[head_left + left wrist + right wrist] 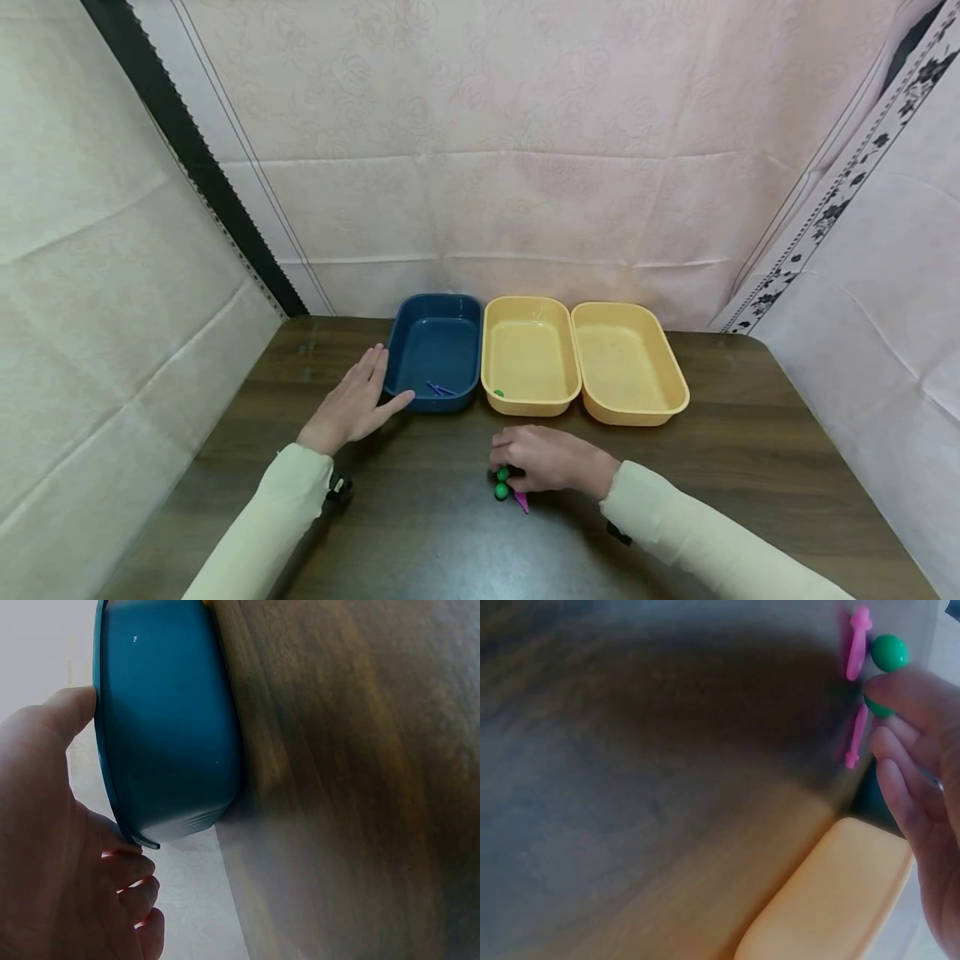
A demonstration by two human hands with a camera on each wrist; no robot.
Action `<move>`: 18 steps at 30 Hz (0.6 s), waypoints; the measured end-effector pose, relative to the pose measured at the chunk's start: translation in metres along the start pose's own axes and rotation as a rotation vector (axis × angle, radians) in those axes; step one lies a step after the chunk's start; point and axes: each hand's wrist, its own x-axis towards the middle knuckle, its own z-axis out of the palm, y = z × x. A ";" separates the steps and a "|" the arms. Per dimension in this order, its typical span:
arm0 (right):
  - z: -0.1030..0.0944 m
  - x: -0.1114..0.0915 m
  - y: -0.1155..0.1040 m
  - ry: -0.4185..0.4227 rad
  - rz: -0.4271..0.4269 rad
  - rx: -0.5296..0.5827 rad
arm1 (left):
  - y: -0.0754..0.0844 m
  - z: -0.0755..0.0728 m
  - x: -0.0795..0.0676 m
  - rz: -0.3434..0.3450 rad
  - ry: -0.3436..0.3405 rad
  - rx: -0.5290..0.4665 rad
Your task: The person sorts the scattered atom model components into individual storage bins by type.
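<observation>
My left hand [348, 404] lies with straight fingers along the left side of the blue tray [435, 350], its thumb at the front rim. In the left wrist view the thumb touches the rim of that tray [165, 712]. My right hand [551, 458] is low over the table, pinching a green ball [503, 473] between thumb and finger. Another green ball [501, 492] sits right beside it. In the right wrist view, two small pink sticks [858, 645] lie near the fingertips, one on each side; the pinched ball [880, 707] is partly hidden by a finger.
Thin blue sticks [440, 389] lie in the blue tray. Next to it stands a yellow tray [531, 333] with a small green piece [498, 392] in its front left corner. A second yellow tray [626, 358] is at the right. Cloth [480, 208] hangs behind the wooden table [420, 517].
</observation>
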 end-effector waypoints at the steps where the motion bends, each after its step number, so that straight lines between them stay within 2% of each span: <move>1: -0.001 0.000 0.001 -0.001 0.008 0.007 | 0.000 0.000 0.000 -0.001 0.000 0.003; 18: -0.040 -0.009 0.009 0.027 0.187 0.213 | -0.002 0.000 0.000 0.002 -0.005 0.004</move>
